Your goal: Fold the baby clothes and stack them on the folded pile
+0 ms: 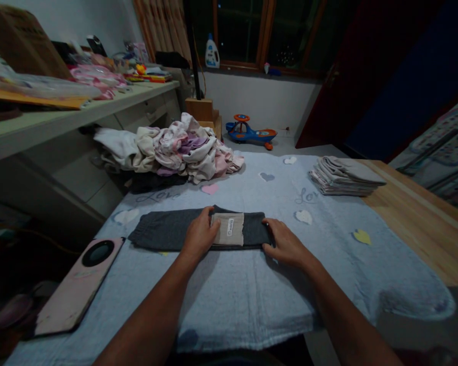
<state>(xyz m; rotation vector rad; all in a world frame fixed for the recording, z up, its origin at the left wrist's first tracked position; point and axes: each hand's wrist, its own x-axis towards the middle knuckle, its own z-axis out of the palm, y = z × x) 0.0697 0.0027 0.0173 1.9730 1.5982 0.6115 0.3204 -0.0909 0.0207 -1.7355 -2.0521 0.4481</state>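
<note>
The dark grey pants (164,230) lie flat and folded on the blue blanket (232,295), with a beige panel (238,231) and a white label (230,227) facing up. The left hand (200,235) lies across the middle of the pants, thumb on the panel and fingers bent at the far edge; I cannot tell whether they grip. The right hand (288,245) holds the right end of the pants, fingers at the far corner and thumb at the near one. Left of the pants and nearer lies a pink phone (80,279). A loose heap of clothes (191,147) sits beyond the pants, and a folded stack (345,175) stands beyond them to the right.
</note>
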